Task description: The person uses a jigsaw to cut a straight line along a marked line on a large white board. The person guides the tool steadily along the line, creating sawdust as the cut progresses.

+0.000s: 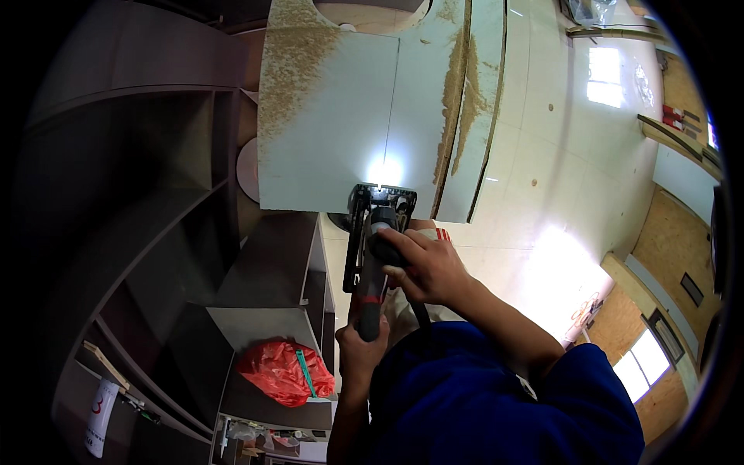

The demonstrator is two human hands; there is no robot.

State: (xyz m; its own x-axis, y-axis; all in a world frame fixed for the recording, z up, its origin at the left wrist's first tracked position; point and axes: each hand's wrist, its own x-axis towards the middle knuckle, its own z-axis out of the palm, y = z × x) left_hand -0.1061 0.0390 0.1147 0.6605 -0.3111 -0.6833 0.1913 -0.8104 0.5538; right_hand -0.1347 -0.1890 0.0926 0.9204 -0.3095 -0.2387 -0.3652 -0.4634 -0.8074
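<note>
A black and grey jigsaw (372, 271) with a red band points away from me, its lamp throwing a bright spot onto a pale grey-green board (333, 116). Its base plate overlaps the board's near edge. A thin dark line (394, 93) runs up the board from the lit spot. My left hand (362, 349) is closed round the jigsaw's rear handle. Over the tool's front top, my right hand (430, 267) grips it with curled fingers. The blade's contact with the board is hard to make out in the glare.
Sawdust (298, 62) covers the board's far left. On the right, a separate narrow strip (480, 116) lies alongside it. Dark cabinets (132, 147) stand at left, with a red plastic bag (283, 372) and a white tube (99, 418) nearby. Shiny floor tiles (573, 155) extend rightward.
</note>
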